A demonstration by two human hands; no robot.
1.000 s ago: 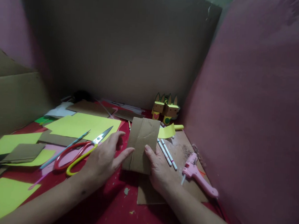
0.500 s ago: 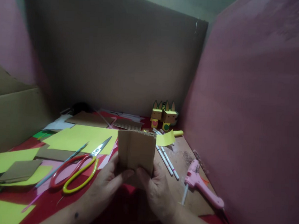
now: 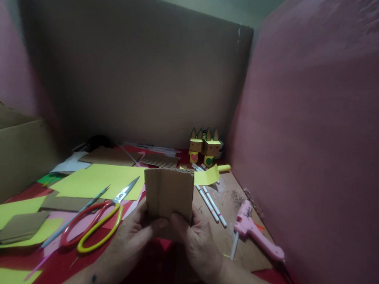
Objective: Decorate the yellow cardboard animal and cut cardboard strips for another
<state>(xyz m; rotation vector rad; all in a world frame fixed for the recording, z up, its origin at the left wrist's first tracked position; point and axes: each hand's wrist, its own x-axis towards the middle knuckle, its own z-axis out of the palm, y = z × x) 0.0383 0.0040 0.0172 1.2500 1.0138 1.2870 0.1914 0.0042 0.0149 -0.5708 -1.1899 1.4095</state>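
Both hands hold a creased brown cardboard piece [image 3: 168, 193] upright above the red table. My left hand [image 3: 135, 238] grips its lower left edge, thumb on the near face. My right hand [image 3: 197, 243] grips its lower right edge, thumb also on the near face. The piece shows vertical fold lines and a corrugated top edge. Red and yellow scissors [image 3: 94, 223] lie just left of my left hand.
A pink glue gun [image 3: 254, 235] lies at the right on a cardboard sheet [image 3: 233, 204], beside two white pens [image 3: 210, 201]. Two small box figures [image 3: 203, 147] stand at the back. Yellow paper sheets [image 3: 96, 180] and cardboard scraps cover the left. Cardboard and pink walls enclose the table.
The cardboard piece was lying tilted on the table under both hands; both hands have lifted it upright and closed on its lower edge. The view has tilted up slightly.
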